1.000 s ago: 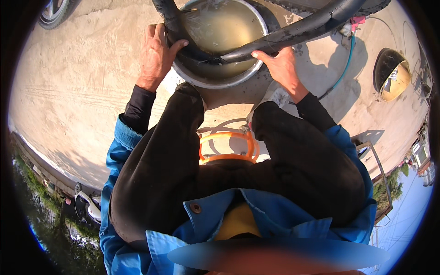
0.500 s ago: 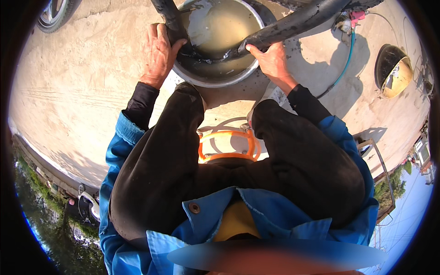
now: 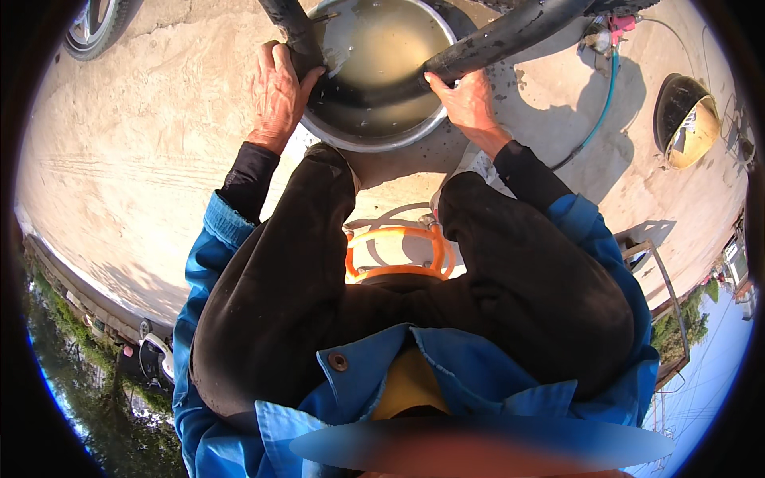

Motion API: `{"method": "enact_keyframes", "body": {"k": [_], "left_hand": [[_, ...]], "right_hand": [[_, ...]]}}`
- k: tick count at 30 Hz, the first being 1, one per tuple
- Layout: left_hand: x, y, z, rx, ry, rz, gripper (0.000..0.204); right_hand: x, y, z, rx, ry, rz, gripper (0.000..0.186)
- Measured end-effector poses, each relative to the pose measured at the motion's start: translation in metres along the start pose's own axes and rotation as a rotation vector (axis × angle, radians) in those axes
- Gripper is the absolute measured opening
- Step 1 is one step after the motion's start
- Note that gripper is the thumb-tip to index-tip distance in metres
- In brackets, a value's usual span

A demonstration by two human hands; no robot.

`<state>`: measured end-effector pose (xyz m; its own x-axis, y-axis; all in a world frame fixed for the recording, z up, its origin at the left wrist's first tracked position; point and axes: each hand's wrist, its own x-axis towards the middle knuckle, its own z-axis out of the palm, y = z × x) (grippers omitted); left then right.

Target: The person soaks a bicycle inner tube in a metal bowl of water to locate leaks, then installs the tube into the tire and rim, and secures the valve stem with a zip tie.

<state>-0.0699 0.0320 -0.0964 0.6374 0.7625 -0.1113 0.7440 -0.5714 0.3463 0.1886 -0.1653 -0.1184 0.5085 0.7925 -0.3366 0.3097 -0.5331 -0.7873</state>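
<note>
Sinking since the earlier frames, the stretch of black tube (image 3: 510,41) between the two hands is now lying under the cloudy water (image 3: 390,44) of the metal basin (image 3: 378,146), showing only as a dark band. Both ends of that stretch are rising out, one past each hand, and running off toward the upper edge. The right hand (image 3: 472,107) is sitting a little further in over the rim than it was.

Dipping this section and holding it down seems to be the step in hand. The left hand (image 3: 276,99) is gripping the tube at the basin's left side, thumb on the inner face and fingers clamped around the outer one. The right hand is clamping the tube near the right rim, its thumb pressing along the near side; the other fingers are mostly hidden behind, so how far they are wrapping round cannot be told. Small bright specks are showing on the water, perhaps bubbles, perhaps glints.

The next move appears to be calling for even downward pressure from both hands, with a grip firm enough on wet rubber to feed the tube along without letting it spring up.
</note>
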Motion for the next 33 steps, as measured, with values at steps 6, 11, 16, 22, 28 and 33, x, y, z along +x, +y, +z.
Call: {"method": "enact_keyframes", "body": {"k": [6, 11, 16, 22, 28, 33], "left_hand": [[0.0, 0.0, 0.001, -0.024, 0.006, -0.003, 0.061], [0.0, 0.001, 0.0, -0.035, 0.003, -0.014, 0.06], [-0.001, 0.002, -0.001, -0.034, 0.0, -0.014, 0.06], [-0.001, 0.001, -0.001, -0.067, 0.009, -0.015, 0.062], [-0.004, 0.002, -0.002, -0.069, 0.02, -0.028, 0.063], [-0.006, 0.006, -0.005, -0.114, -0.001, -0.062, 0.065]], "right_hand": [[0.0, 0.013, 0.006, -0.014, 0.009, -0.014, 0.043], [0.0, 0.015, 0.007, -0.003, 0.001, -0.004, 0.045], [-0.002, 0.009, 0.005, -0.011, -0.007, 0.014, 0.044], [-0.004, 0.003, 0.004, 0.006, 0.02, 0.02, 0.044], [-0.003, 0.008, 0.003, 0.1, -0.034, 0.097, 0.045], [-0.009, 0.005, -0.009, 0.071, -0.122, 0.153, 0.053]]}}
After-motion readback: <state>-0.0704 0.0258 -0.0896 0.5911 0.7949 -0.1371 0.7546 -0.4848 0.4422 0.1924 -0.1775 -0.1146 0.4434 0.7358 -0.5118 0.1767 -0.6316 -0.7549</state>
